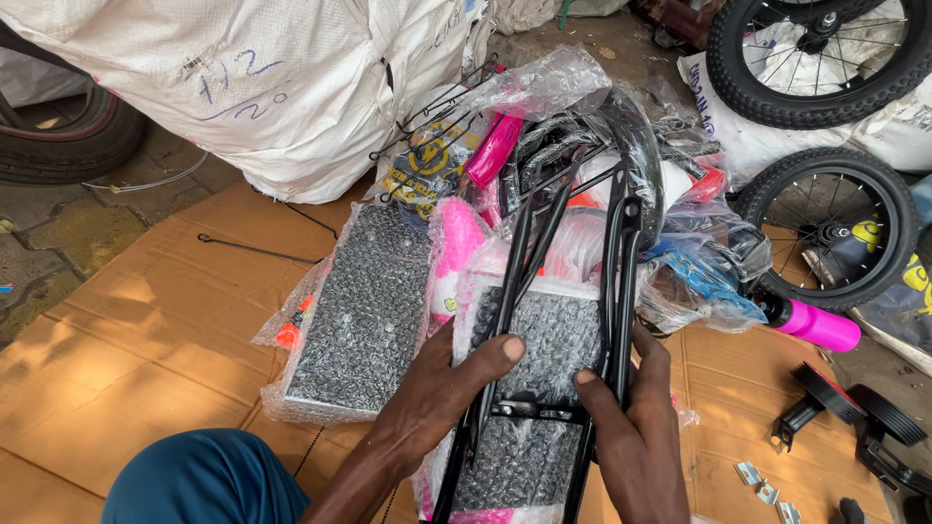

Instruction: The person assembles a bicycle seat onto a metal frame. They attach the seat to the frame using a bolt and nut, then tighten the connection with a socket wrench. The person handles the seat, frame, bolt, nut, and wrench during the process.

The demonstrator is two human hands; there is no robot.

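Largest in view is one white woven sack point(282, 87), bulging at the top of the flattened cardboard sheets point(146, 330) that cover the ground; beside it lie three tyres: one worn tyre point(68, 136) at the far left edge and two small spoked bicycle wheels point(825, 233) at the right, one above the other. Between them sits a heap of bicycle parts in clear plastic bags point(573, 146), pink, black and blue pieces mixed so that their number cannot be told. Next in size are two flat panels in bubble wrap: one bubble-wrapped panel point(364, 311) lies alone to the left, and the other lies under the black metal carrier rack point(553, 320), which the person holds at the lower middle of the view, its long paired rods running up into the heap. The left hand point(437, 398) curls round the rack's left rods, thumb laid flat over the wrap; the right hand point(631, 427) closes round the right rods, index finger stretched along the inner bar. I judge the rack stiff and fairly light, thin steel rod that will not flex much, its paint slick under plastic; the surest hold looks to be low on the side rods near the crossbar, as now, since the far end may snag in the bags. Smaller: two black training wheels point(845, 398) at the lower right, one thin wire rod point(252, 250) on the cardboard, and about three small metal brackets point(762, 485) near the bottom edge
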